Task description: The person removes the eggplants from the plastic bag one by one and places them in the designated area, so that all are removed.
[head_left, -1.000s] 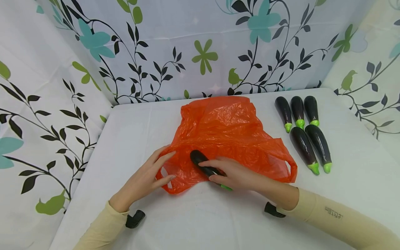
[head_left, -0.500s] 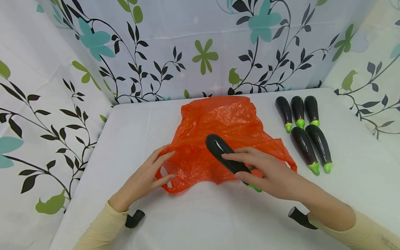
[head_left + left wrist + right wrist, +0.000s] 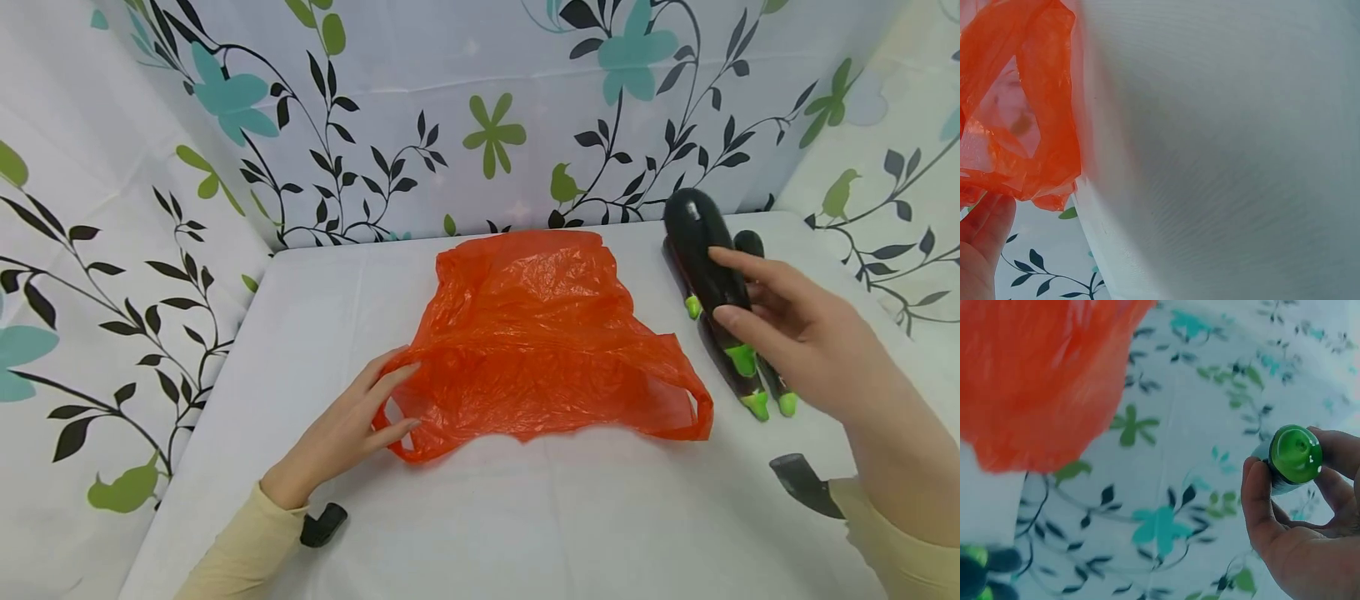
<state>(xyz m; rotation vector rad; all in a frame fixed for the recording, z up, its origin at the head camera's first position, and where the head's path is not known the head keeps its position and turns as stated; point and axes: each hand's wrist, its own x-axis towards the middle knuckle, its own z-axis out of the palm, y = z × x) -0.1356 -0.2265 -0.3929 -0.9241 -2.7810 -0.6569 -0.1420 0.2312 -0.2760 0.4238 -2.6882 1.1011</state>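
Note:
My right hand [image 3: 810, 333] pinches a dark eggplant [image 3: 697, 237] between thumb and fingers, stem end towards me. It is held above several other eggplants [image 3: 726, 367] at the right, hiding part of them. In the right wrist view the green cap [image 3: 1297, 453] of the held eggplant faces the camera. A crumpled orange plastic bag [image 3: 525, 333] lies mid-table, its handles towards me. My left hand [image 3: 345, 429] stays at the bag's left handle, fingers extended and thumb apart. In the left wrist view, its fingers [image 3: 994, 219] reach up to the bag's edge.
A white cloth covers the table [image 3: 315, 308]. Patterned curtain [image 3: 487, 83] hangs behind and on both sides. A black wrist camera mount [image 3: 324, 525] sits below the left sleeve, another [image 3: 806, 483] near the right one.
My right hand has lifted the eggplant off the bag and carried it right and back, over the other eggplants. My left hand and the bag's left handle have stayed in place.

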